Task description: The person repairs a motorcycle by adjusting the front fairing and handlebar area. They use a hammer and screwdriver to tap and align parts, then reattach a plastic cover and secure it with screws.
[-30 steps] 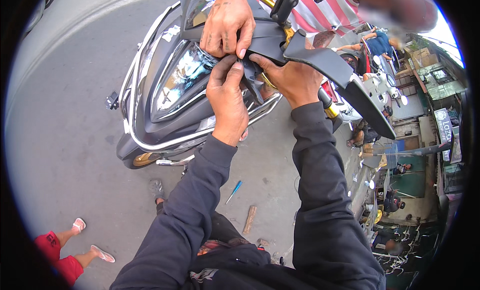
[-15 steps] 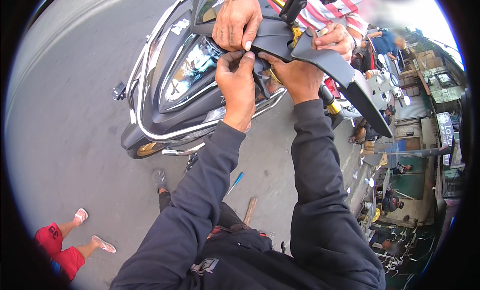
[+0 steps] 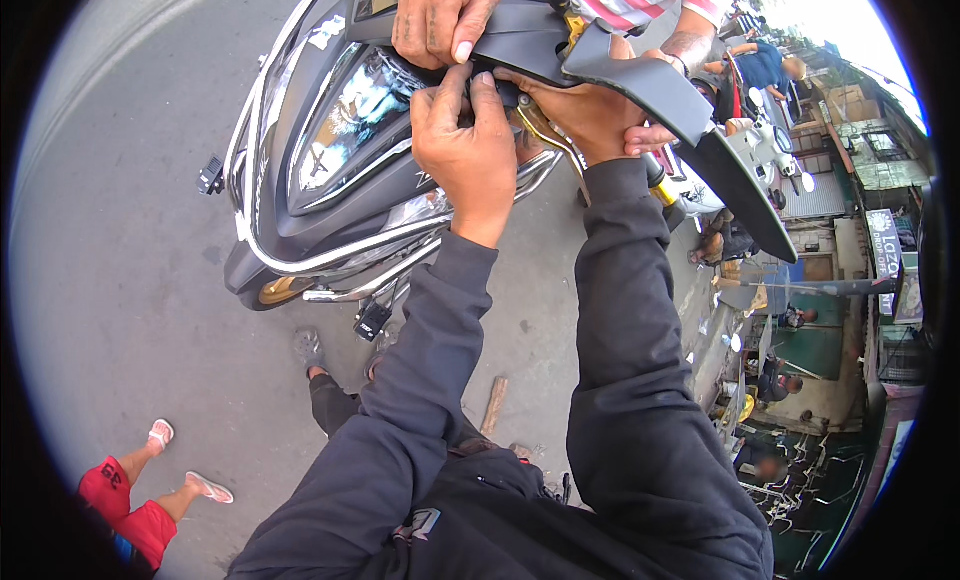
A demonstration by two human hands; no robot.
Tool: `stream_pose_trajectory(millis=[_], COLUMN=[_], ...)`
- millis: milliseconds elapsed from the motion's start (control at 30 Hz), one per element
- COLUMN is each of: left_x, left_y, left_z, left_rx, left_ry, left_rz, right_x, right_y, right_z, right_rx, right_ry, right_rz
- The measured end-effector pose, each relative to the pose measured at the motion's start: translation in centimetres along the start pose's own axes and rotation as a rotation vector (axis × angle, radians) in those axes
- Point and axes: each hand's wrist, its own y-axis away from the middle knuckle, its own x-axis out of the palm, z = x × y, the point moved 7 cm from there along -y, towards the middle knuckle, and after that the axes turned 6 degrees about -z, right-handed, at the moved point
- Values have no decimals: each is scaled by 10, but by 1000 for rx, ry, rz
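A dark grey scooter front point(image 3: 400, 170) leans into the upper left, its clear headlight point(image 3: 350, 130) edged with chrome bars. My left hand point(image 3: 465, 150) is closed in a pinch at the lower edge of a matte dark plastic cover point(image 3: 530, 55); what sits between its fingertips is hidden. My right hand point(image 3: 585, 115) grips that cover from below, its thumb along the edge. Another person's hand point(image 3: 440, 25) presses on the cover just above my left fingers. That person's other hand point(image 3: 650, 135) is beside my right wrist, partly behind the cover's flared end point(image 3: 640, 85).
A gold lever point(image 3: 545, 130) runs beneath the cover. Below the scooter hangs a small black box point(image 3: 372, 318). A wooden stick point(image 3: 494, 405) lies on the pavement. Someone in red shorts point(image 3: 130, 510) stands at lower left. Parked scooters point(image 3: 775, 150) line the right.
The scooter sits slightly farther left and higher in view. My left fingertips have shifted along the cover's underside. The other person's right-side hand has moved down beside my right wrist. The blue screwdriver no longer shows.
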Motion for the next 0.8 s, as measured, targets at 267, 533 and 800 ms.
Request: stream_pose_trajectory(millis=[267, 533, 800], left_x=[2, 3, 5], left_y=[-9, -5, -9], left_z=[-10, -4, -17], left_rx=[9, -45, -15], left_ry=[-120, -92, -226], left_rz=[-156, -123, -141], right_x=[-11, -17, -8], right_y=[-15, -20, -15], right_z=[20, 24, 15], right_rx=[-59, -87, 13], right_ry=[77, 127, 162], right_rz=[-111, -61, 0])
